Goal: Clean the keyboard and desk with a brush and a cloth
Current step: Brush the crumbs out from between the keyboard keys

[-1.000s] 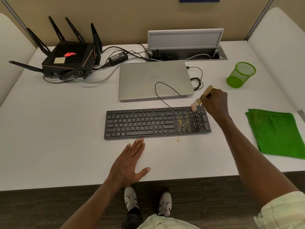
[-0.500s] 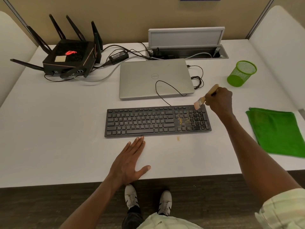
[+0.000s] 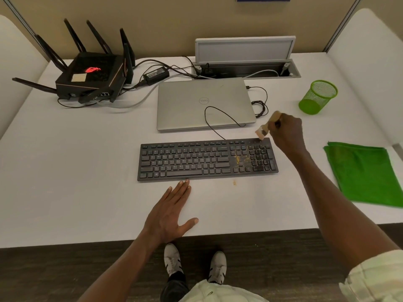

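A black keyboard lies across the middle of the white desk. Yellowish crumbs are scattered between its main keys and the number pad, and a small crumb speck lies on the desk just in front. My right hand grips a small wooden-handled brush, its bristles just above the keyboard's far right corner. My left hand rests flat on the desk, fingers straight, fingertips touching the keyboard's front edge. A folded green cloth lies at the right.
A closed silver laptop sits behind the keyboard, the keyboard's cable looping over it. A black router with antennas stands at the back left, with a power adapter and cables beside it. A green mesh cup stands at the back right, near an open cable hatch.
My right hand has lifted the brush slightly up and back from the number pad's far corner. My left hand has stayed flat on the desk.
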### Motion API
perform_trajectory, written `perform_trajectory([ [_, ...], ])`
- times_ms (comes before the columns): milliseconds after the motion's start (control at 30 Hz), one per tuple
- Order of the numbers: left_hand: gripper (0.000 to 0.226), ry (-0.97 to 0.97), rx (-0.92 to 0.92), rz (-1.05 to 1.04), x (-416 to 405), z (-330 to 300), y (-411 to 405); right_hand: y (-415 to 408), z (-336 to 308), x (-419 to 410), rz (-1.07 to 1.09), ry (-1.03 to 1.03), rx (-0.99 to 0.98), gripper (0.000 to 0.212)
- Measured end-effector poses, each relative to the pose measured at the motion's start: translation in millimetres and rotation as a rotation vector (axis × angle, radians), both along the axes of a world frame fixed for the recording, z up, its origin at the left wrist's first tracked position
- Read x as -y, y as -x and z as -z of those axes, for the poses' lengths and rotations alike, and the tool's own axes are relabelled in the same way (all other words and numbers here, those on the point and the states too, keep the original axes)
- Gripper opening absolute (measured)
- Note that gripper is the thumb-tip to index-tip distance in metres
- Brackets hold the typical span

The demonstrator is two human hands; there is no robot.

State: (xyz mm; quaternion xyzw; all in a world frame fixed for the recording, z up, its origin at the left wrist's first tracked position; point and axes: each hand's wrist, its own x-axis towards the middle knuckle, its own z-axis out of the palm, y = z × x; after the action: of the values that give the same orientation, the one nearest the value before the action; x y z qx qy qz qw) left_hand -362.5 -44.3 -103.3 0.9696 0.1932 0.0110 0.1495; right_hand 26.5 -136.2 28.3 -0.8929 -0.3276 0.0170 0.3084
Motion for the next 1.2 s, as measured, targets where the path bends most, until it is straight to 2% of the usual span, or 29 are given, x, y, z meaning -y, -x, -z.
perform_trajectory([
  [167, 0.092, 0.006, -0.004, -0.002, 0, 0, 0, 35, 3, -3, -0.183, -0.016, 0.048, 0.031],
  [267, 0.092, 0.000, -0.008, -0.001, 0, 0, 0, 39, 4, -6, -0.168, -0.028, 0.079, 0.032],
  [433, 0.092, -0.003, -0.008, 0.002, 0, 0, 0, 47, -1, -18, -0.218, -0.083, 0.043, 0.020],
  [567, 0.092, -0.004, -0.004, 0.003, 0, -1, 0, 58, 6, -23, -0.181, -0.048, 0.015, 0.022],
  [700, 0.092, -0.010, 0.007, 0.001, 1, 0, 1, 59, 5, -25, -0.127, 0.103, 0.070, 0.025],
  [967, 0.092, -0.005, 0.002, 0.002, 0, 0, 0, 66, -3, -39, -0.045, 0.098, -0.008, 0.013],
  [1100, 0.093, -0.003, -0.001, 0.003, 0, 1, 0, 68, -6, -30, -0.057, 0.135, -0.044, 0.020],
  [1200, 0.093, -0.004, 0.004, 0.001, -1, 2, 0, 67, -12, -29, -0.046, 0.073, -0.048, 0.015],
])
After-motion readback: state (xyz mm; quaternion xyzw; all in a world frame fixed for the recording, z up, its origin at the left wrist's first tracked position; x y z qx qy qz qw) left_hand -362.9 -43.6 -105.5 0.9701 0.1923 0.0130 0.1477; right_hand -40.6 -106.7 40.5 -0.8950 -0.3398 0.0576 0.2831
